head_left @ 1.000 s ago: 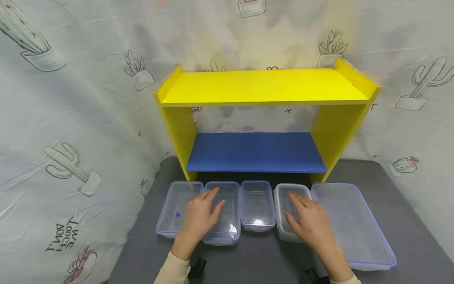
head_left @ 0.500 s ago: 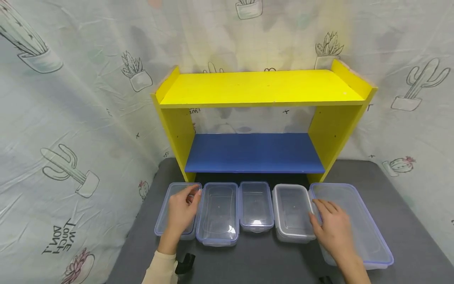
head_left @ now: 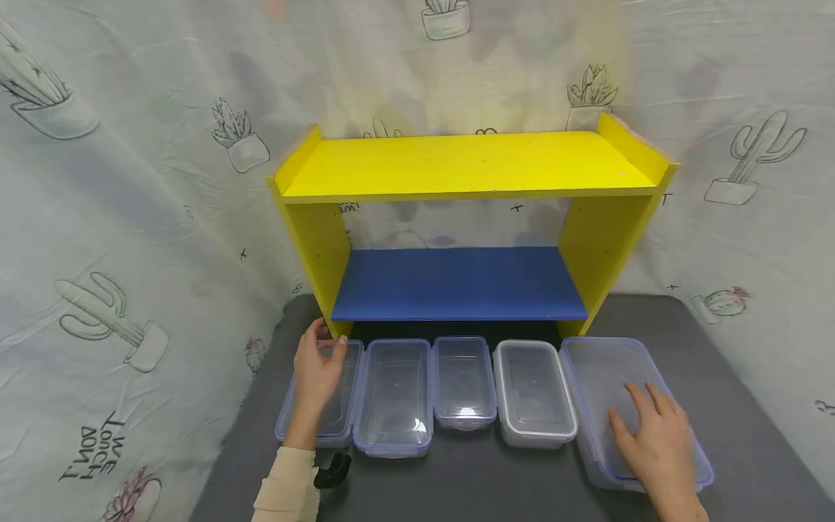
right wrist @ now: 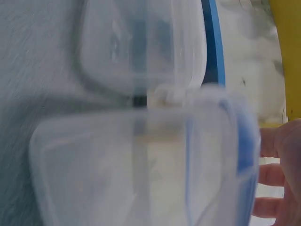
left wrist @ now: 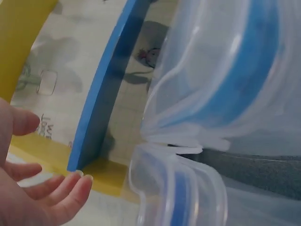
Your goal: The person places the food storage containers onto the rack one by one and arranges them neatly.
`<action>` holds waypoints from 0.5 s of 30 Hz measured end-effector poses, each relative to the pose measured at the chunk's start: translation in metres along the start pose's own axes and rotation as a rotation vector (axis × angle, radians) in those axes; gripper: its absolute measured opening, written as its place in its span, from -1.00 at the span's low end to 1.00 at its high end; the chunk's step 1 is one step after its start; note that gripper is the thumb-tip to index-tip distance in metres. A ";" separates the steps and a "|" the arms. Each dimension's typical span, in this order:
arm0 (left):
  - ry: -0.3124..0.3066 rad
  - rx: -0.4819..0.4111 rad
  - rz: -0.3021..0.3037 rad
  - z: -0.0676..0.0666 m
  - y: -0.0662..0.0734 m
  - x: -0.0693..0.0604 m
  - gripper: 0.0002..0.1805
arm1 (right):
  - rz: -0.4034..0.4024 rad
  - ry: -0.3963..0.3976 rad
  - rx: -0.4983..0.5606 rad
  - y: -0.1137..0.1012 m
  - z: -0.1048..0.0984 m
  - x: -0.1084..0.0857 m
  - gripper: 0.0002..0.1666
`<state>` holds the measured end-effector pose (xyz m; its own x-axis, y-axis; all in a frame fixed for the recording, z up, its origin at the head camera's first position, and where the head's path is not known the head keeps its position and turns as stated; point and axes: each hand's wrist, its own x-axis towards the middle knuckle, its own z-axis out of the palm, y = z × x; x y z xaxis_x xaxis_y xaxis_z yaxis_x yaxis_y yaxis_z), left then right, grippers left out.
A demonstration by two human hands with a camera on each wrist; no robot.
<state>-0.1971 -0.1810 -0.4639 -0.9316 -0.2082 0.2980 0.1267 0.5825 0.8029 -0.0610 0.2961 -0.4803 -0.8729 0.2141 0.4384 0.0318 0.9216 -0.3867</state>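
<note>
I have the left hand over the far end of the left box, fingers loosely bent, holding nothing. The right hand, fingers spread, gripping nothing, is over the large right box. Three boxes stand between; a yellow shelf rises beyond.

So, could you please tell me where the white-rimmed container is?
In the head view, the white-rimmed container stands right of centre on the table, between the smallest container and the largest container.
</note>
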 end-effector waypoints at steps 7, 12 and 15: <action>-0.024 -0.007 -0.109 -0.007 -0.013 0.007 -0.33 | 0.201 -0.062 -0.058 0.022 -0.012 -0.010 -0.35; -0.073 -0.022 -0.092 -0.004 -0.016 0.015 -0.32 | 0.342 -0.194 -0.061 0.035 -0.017 -0.012 -0.22; -0.094 0.004 -0.094 -0.001 -0.016 0.020 -0.30 | 0.397 -0.248 -0.026 0.042 -0.020 -0.013 -0.14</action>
<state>-0.2177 -0.1951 -0.4697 -0.9671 -0.1875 0.1720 0.0364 0.5670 0.8229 -0.0390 0.3388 -0.4865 -0.8807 0.4709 0.0517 0.3964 0.7924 -0.4637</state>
